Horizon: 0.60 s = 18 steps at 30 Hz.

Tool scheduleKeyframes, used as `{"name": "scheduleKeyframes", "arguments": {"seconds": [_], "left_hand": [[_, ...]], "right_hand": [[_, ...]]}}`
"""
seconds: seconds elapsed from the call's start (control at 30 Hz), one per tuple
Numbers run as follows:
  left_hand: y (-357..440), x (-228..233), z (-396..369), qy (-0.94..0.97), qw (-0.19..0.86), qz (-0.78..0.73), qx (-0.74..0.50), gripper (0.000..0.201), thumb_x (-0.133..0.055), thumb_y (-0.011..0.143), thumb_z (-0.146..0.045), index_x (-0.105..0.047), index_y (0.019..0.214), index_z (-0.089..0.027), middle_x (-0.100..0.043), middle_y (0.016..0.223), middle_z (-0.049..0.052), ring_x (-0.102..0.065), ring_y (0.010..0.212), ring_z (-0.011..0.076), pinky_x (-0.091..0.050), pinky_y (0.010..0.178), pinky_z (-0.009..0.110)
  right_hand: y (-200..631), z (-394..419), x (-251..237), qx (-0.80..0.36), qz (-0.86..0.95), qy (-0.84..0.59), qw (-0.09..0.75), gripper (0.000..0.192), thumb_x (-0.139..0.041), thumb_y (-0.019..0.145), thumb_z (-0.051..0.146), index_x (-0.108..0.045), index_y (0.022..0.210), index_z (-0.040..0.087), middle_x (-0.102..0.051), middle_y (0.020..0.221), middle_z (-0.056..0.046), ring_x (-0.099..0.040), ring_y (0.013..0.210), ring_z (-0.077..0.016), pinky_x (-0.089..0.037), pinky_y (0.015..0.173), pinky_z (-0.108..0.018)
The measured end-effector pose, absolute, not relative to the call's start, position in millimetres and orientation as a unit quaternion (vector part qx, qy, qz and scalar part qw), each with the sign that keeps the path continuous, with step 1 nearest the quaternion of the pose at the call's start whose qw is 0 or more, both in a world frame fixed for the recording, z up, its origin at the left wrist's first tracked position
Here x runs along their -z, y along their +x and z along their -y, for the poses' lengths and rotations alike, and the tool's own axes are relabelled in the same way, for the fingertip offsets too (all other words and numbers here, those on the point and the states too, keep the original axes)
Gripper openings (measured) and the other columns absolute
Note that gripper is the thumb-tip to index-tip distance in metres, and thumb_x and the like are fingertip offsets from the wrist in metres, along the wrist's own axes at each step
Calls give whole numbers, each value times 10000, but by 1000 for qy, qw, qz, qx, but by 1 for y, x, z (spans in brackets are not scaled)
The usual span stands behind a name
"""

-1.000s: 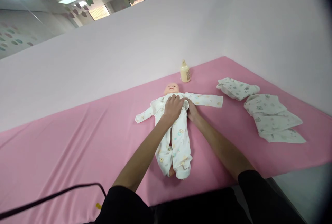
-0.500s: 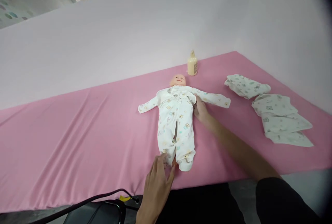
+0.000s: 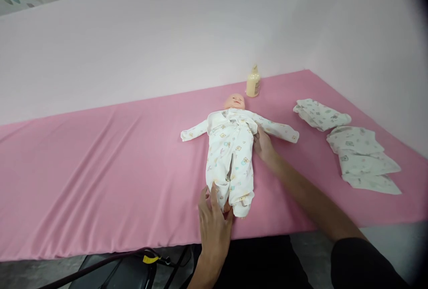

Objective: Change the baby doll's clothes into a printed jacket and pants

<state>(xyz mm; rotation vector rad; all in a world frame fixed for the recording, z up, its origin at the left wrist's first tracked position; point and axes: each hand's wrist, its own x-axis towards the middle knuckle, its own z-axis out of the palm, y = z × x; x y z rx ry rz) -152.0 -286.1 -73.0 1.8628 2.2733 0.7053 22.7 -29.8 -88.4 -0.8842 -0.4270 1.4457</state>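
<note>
A baby doll (image 3: 235, 101) lies on its back on the pink sheet (image 3: 100, 164), dressed in a white printed sleepsuit (image 3: 230, 155) with its arms spread. My left hand (image 3: 214, 220) is at the doll's feet, its fingers touching the left leg cuff of the sleepsuit. My right hand (image 3: 262, 142) rests against the doll's side below the sleeve, pressing the suit there; whether it pinches the cloth I cannot tell.
A cream bottle (image 3: 253, 82) stands beyond the doll's head near the white wall. Two bundles of folded printed baby clothes (image 3: 361, 155) lie to the right. A black cable and a dark object (image 3: 127, 271) sit below the table's front edge.
My left hand left the doll's chest, dropped back towards me and now touches the leg cuff at the feet. My right hand stayed at the doll's side. The view tilted down.
</note>
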Motion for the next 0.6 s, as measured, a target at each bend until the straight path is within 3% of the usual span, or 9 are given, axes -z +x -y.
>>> {"name": "scheduleKeyframes", "arguments": {"seconds": [0.17, 0.43, 0.6], "left_hand": [[-148, 71, 283, 622, 80, -739, -244, 785, -541, 933, -260, -95, 1579, -268, -421, 1439, 170, -508, 1229, 323, -495, 952, 505], [-162, 60, 286, 685, 23, -711, -158, 830, -518, 902, -190, -57, 1592, -209, -473, 1404, 173, -561, 1161, 306, -509, 938, 442], [-180, 45, 288, 714, 44, -692, -101, 853, -491, 868, -168, -40, 1592, -162, -486, 1429, 198, -639, 1016, 279, -555, 745, 355]], "right_hand": [[23, 29, 91, -636, 204, -375, 643, 238, -591, 917, 419, -667, 1088, 273, -695, 1233, -1, -633, 1181, -189, -544, 1023, -322], [25, 26, 97, -623, 249, -359, 649, 242, -590, 900, 443, -666, 1072, 290, -706, 1203, -8, -626, 1191, -232, -550, 1023, -402], [26, 26, 99, -625, 256, -369, 638, 272, -586, 891, 464, -665, 1077, 283, -701, 1208, -4, -633, 1179, -225, -563, 996, -395]]}}
